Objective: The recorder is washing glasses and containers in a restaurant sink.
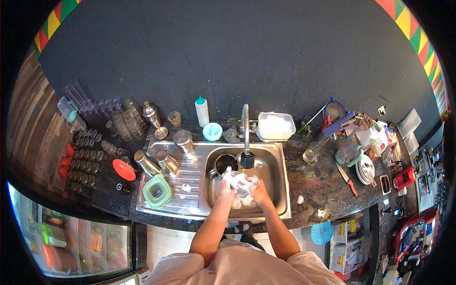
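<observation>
Over the steel sink basin [274,199], my left hand [228,183] and my right hand [259,190] hold a foam-covered object [242,183] between them; suds hide what it is. Behind my left hand, a metal pot or pitcher with a dark inside [224,163] stands in the basin. The black spray head of the faucet [247,160] hangs just beyond my hands. To the left, on the ribbed drainboard [190,178], are metal cups [167,161], an upturned metal tumbler [184,140] and a green square plastic container [157,191].
A squeeze bottle [202,112], turquoise bowl [212,131] and plastic tub [276,126] stand behind the sink. At left are rows of glasses [85,156] and a red lid or bowl [124,169]. At right lie a red-handled knife [347,180], a glass jar [311,154] and stacked plates [365,169].
</observation>
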